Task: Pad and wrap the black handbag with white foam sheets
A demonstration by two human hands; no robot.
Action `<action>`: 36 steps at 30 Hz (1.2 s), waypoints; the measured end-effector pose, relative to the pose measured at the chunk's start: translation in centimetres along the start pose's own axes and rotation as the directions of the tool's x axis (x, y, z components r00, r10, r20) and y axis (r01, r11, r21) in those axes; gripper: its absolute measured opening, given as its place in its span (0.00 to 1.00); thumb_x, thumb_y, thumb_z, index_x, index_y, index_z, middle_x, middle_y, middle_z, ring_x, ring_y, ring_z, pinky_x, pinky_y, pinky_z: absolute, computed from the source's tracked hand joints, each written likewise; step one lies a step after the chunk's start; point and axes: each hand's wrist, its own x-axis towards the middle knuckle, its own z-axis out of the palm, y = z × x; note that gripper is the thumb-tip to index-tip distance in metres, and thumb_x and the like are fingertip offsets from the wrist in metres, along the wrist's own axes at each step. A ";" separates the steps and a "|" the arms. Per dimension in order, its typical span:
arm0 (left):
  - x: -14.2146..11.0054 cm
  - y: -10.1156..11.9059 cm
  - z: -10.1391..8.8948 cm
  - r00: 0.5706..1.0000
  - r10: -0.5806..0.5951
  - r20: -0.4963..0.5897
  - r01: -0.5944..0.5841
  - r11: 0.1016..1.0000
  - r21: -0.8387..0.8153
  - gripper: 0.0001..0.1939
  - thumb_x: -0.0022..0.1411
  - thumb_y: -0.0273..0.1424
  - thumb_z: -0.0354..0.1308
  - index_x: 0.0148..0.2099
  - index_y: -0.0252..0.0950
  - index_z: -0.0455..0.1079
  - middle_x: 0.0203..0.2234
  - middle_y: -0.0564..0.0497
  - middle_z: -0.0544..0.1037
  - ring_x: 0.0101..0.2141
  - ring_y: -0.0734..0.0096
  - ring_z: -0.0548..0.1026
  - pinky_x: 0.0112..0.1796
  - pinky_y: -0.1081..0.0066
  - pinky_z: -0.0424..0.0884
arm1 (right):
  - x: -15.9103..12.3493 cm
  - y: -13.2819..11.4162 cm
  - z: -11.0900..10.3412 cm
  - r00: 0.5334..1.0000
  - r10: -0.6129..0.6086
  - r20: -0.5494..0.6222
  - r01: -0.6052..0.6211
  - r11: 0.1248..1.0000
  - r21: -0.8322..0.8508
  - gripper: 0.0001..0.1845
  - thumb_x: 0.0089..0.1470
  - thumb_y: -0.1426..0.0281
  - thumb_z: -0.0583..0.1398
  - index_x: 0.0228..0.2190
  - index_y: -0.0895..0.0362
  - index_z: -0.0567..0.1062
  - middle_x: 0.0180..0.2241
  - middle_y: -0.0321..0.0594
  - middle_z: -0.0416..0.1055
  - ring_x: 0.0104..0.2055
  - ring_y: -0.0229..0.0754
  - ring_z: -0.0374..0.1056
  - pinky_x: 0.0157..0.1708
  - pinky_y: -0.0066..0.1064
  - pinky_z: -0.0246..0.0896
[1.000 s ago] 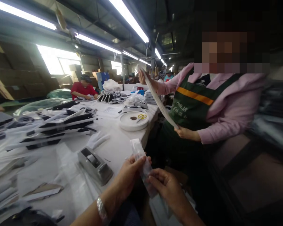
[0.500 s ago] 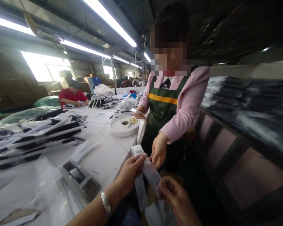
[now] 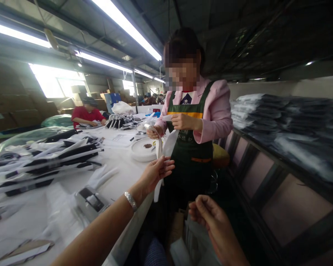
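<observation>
My left hand [image 3: 155, 173] reaches forward over the table edge, and its fingers close round a long white strip [image 3: 158, 146] that hangs down past it. A co-worker in a pink jacket and green apron [image 3: 192, 147] stands opposite and holds the top of that strip with both hands [image 3: 183, 121]. My right hand [image 3: 212, 223] is low and near me with its fingers curled. It holds a clear plastic bag [image 3: 187, 240] that hangs below it, partly out of view.
On the white table [image 3: 119, 184] are a grey tape dispenser [image 3: 90, 201], a round white tray [image 3: 143, 149] with yellow scissors, and rows of black-and-white packed items [image 3: 52, 155]. A person in red [image 3: 87, 112] sits far back. Dark stacked packs [image 3: 280, 118] fill the right shelf.
My left hand has let go of the clear bag and stretched forward to the white strip. The co-worker has lifted both hands with the strip. My right hand has dropped lower.
</observation>
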 end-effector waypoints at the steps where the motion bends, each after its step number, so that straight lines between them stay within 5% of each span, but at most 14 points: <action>1: -0.5 0.0 -0.2 1.000 -0.019 0.006 0.018 1.000 0.024 0.16 0.69 0.38 0.56 0.49 0.30 0.74 0.43 0.39 0.80 0.36 0.68 0.81 0.35 0.73 0.78 | 0.0 0.2 0.1 1.000 -0.017 -0.004 0.017 0.999 -0.034 0.23 0.49 0.51 0.68 0.36 0.56 0.75 0.35 0.41 0.78 0.36 0.45 0.75 0.37 0.32 0.70; 13: -4.9 1.4 -5.9 0.984 0.030 -0.177 -0.011 0.994 0.111 0.10 0.69 0.32 0.57 0.47 0.32 0.74 0.42 0.43 0.80 0.35 0.74 0.79 0.37 0.76 0.76 | 0.5 4.5 0.8 1.000 0.007 -0.022 -0.009 0.998 -0.065 0.33 0.35 0.44 0.71 0.33 0.57 0.79 0.31 0.45 0.79 0.29 0.45 0.74 0.30 0.33 0.69; 25: -6.6 1.8 -7.4 0.980 0.046 -0.193 -0.019 0.990 0.138 0.11 0.68 0.34 0.58 0.47 0.32 0.74 0.43 0.41 0.80 0.35 0.74 0.79 0.37 0.77 0.75 | 0.1 6.0 3.7 0.998 -0.015 -0.055 0.010 0.995 -0.103 0.38 0.29 0.37 0.69 0.29 0.57 0.78 0.27 0.45 0.78 0.25 0.45 0.73 0.25 0.33 0.67; 36: -6.0 1.8 -7.6 0.976 0.143 -0.162 -0.099 0.962 0.253 0.20 0.63 0.41 0.62 0.53 0.36 0.73 0.53 0.40 0.75 0.52 0.58 0.74 0.51 0.65 0.71 | 0.6 7.3 1.9 0.984 -0.161 -0.081 0.141 0.967 -0.214 0.35 0.40 0.39 0.66 0.34 0.58 0.78 0.31 0.46 0.79 0.28 0.45 0.75 0.28 0.33 0.69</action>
